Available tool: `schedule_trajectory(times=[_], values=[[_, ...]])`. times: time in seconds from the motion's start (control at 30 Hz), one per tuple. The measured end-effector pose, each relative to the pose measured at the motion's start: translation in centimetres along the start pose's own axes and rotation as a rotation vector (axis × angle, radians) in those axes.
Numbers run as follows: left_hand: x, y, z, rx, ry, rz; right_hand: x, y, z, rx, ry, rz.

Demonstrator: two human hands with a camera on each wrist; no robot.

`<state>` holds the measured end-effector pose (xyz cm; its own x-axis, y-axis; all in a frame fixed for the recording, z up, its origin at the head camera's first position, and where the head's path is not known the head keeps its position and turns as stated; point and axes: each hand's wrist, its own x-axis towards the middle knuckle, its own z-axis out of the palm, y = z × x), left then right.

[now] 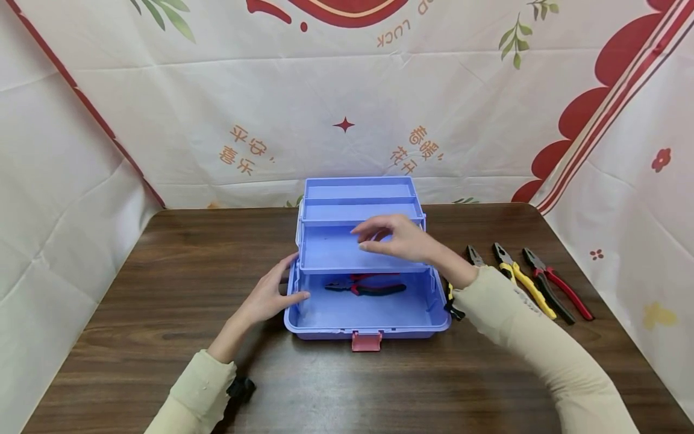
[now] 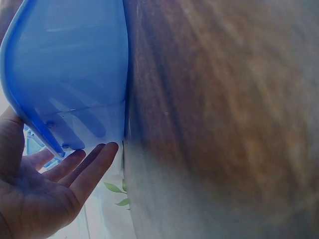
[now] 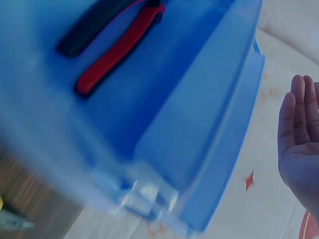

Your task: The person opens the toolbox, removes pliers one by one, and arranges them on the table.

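Observation:
An opened blue toolbox (image 1: pixel 320 316) stands on the table, its tiered trays (image 1: pixel 331 247) raised at the back. Inside its lower compartment lie pliers (image 1: pixel 379 290) with red and black handles, partly hidden under the tray; their handles also show in the right wrist view. My left hand (image 1: pixel 271 295) holds the toolbox's left wall, thumb over the rim and fingers along the outside. Over the raised tray hovers my right hand (image 1: pixel 398 236), fingers loosely bent, holding nothing. The left wrist view shows the left fingertips against the outer wall (image 2: pixel 84 64).
Right of the toolbox, yellow-handled pliers (image 1: pixel 523 280) and red-and-black pliers (image 1: pixel 553 283) lie on the dark wooden table (image 1: pixel 217 253). Another pair of pliers (image 1: pixel 474 255) is mostly covered by the right forearm. A red latch (image 1: pixel 366 342) hangs at the toolbox's front. Printed cloth surrounds the table.

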<state>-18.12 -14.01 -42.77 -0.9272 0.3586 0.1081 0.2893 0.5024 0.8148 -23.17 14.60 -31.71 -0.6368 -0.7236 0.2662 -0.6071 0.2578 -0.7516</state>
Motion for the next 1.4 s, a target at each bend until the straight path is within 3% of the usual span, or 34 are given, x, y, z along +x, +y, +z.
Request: schedule_trajectory(times=[0.1,0.37,0.53,0.7,0.9,1.0,1.2,1.4], values=[[0.0,0.0,0.0,-0.003,0.0,-0.003,1.1,-1.3,1.3,0.004,-0.066,-0.021],[0.0,0.1,-0.1,-0.001,0.004,-0.001,3.4,1.4,5.5,-0.036,-0.265,-0.128],[-0.5,2.1,-0.6,-0.006,0.001,0.017,3.6,0.9,7.1,-0.054,-0.398,-0.111],[-0.8,3.7,-1.0,-0.017,-0.01,0.032,3.4,0.3,7.9,-0.171,-0.573,-0.006],[-0.2,1.0,-0.3,-0.006,-0.013,0.006,2.8,0.6,8.6,-0.374,-0.762,0.232],[0.0,0.1,-0.1,-0.007,-0.007,-0.008,2.3,1.4,8.7,-0.456,-0.789,0.318],[0.0,0.1,-0.2,-0.007,0.007,-0.005,1.3,2.4,8.5,-0.564,-0.764,0.429],[0.0,0.2,-0.2,0.004,0.003,-0.01,0.9,2.7,8.5,-0.629,-0.744,0.42]])
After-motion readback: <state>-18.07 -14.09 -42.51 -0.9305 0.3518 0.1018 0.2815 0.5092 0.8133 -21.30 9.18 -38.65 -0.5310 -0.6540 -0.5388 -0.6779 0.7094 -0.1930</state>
